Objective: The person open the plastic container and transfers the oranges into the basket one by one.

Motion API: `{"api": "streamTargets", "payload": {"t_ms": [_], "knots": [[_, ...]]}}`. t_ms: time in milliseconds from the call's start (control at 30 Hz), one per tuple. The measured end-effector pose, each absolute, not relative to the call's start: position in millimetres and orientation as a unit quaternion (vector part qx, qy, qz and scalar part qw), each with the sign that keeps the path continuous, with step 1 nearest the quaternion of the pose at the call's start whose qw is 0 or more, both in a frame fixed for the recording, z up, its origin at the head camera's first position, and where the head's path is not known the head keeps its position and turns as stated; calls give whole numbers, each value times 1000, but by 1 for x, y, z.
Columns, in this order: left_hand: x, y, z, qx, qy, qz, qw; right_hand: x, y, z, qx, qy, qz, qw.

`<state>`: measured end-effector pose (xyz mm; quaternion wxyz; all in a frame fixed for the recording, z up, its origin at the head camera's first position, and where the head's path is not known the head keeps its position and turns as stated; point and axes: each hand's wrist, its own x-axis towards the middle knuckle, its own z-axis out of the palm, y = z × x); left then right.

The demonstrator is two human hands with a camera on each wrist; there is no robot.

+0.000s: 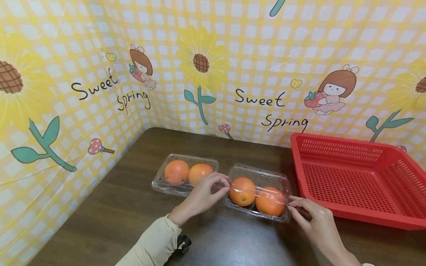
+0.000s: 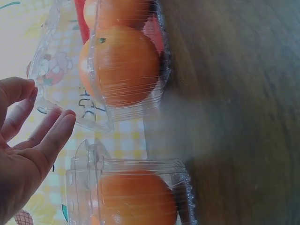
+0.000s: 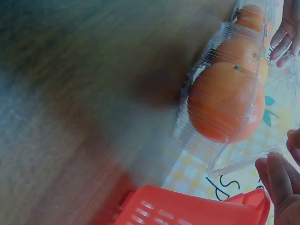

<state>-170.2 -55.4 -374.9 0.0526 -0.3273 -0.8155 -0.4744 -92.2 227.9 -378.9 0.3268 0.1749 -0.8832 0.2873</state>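
Note:
A clear plastic clamshell box with two oranges stands on the table between my hands. Its transparent lid is tilted up from the tray, as both wrist views show. At the lid's left edge, my left hand pinches the rim between thumb and fingers. My right hand pinches the opposite edge the same way. Just left of it, partly behind my left hand, sits a second clamshell box, also holding two oranges; its lid lies over them.
A red perforated plastic basket stands close on the right, with its bare floor showing. Behind the dark wooden table hangs a yellow checked cloth with flower prints, which also runs along the left side.

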Motion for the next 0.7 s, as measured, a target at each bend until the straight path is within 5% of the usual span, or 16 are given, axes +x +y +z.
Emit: {"api": "streamTargets", "payload": {"t_ms": [700], "knots": [[-189, -44, -358, -305, -810, -492, 94, -114, 236, -352, 172, -870, 309, 345]]}}
